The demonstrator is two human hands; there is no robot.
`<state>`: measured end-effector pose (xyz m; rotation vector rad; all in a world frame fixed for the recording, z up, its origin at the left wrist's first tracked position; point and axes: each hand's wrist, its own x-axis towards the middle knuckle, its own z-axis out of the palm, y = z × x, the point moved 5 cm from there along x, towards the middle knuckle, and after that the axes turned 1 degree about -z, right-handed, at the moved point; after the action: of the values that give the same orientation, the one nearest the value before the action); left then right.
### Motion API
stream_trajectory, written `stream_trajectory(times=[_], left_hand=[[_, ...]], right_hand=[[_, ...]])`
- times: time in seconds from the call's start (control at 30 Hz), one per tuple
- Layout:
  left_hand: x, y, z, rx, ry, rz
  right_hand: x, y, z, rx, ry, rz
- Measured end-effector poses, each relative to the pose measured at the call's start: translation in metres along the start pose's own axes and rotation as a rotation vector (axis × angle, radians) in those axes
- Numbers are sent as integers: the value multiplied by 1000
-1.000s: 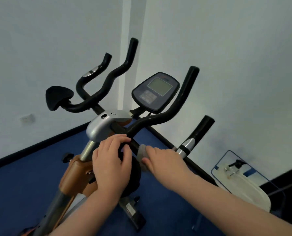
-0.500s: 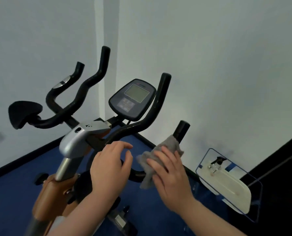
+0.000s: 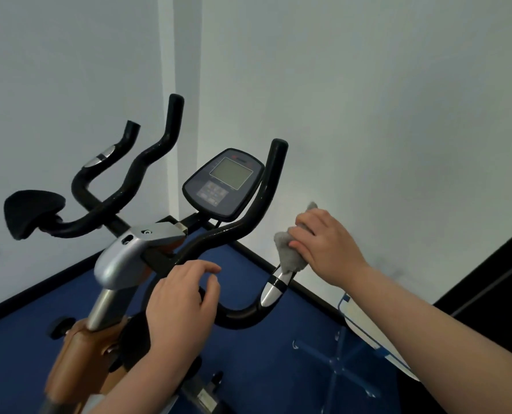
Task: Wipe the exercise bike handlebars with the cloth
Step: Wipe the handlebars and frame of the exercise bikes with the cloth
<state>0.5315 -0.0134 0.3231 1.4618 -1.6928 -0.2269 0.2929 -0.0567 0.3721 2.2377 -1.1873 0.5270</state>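
The exercise bike's black handlebars (image 3: pixel 243 225) branch out from a silver stem clamp (image 3: pixel 129 252), with a grey display console (image 3: pixel 223 182) between them. My right hand (image 3: pixel 326 243) is wrapped around the upper end of the right outer grip, holding a grey cloth (image 3: pixel 289 252) against it; a silver sensor band (image 3: pixel 274 286) shows just below the cloth. My left hand (image 3: pixel 186 300) rests on the low curved bar near the stem, fingers loosely curled over it and holding nothing else.
A black elbow pad (image 3: pixel 32 212) sticks out at the left. The orange frame (image 3: pixel 78 354) drops toward the blue carpet (image 3: pixel 278 369). A blue-framed stand (image 3: pixel 347 363) sits at the lower right by the white wall; a dark panel (image 3: pixel 496 279) stands at far right.
My right hand has slid the cloth up the right outer grip, from near the stem to its top end, uncovering the silver band. My left hand stayed on the low bar.
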Motion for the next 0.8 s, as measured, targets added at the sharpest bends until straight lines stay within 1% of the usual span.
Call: stream_trajectory(times=[0.07,0.1,0.2,0.27,0.33,0.4,0.47,0.53,0.63,0.7,0.8], left_hand=[[-2,0,-2,-21,23,-13],[-3,-1,-4,-37,33,-17],[-6,-5,-9,-57,41,25],[-11,-10,-16,-23,58,54],[-16,-20,-25,26,109,21],[-20,-37,-34,47,170,-79],[-23,-54,-39,36,211,-211],[-25,-67,-37,-10,242,-345],[-30,-75,-31,-104,291,-473],[-33,-75,-31,-122,341,-511],[-35,-75,-33,-118,394,-511]], right_hand=[[7,1,-4,56,-15,93],[9,3,-6,117,-30,178],[15,11,-3,296,-71,579],[15,15,-2,282,-94,764],[7,19,-6,225,-75,851],[-5,22,-21,185,47,866],[-7,14,-39,209,196,821],[9,-4,-45,291,256,731],[49,-51,-26,440,158,511],[75,-91,-9,524,46,288],[95,-146,18,545,-121,-68]])
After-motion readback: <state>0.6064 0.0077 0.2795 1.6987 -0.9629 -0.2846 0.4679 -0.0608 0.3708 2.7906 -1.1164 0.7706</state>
